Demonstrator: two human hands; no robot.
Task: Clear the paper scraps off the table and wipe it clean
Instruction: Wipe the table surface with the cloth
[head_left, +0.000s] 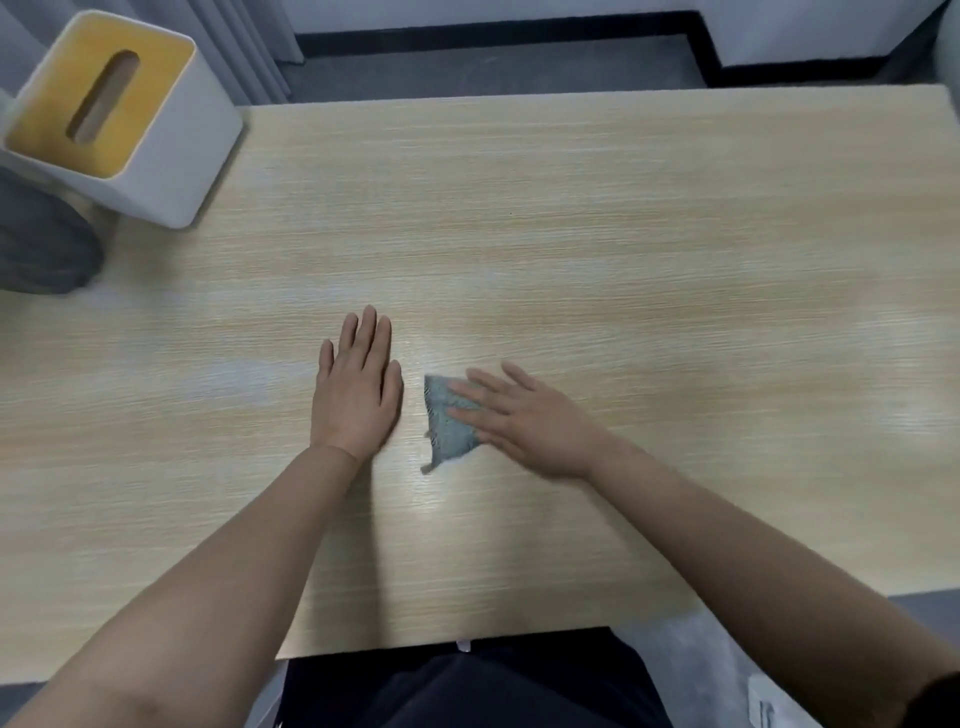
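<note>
Pressing the cloth (448, 422) flat on the tabletop (571, 234), our right hand (524, 421) has fingers spread; left hand (358, 395) rests, fingers together. We judge it soft, light; best held by palm pressure.

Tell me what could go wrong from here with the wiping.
The right hand only presses the cloth with flat fingers, so it might slip out on a fast stroke. The left hand lies flat on the table beside the cloth, perhaps blocking that patch. A wide sweep could nudge the tissue box.
</note>
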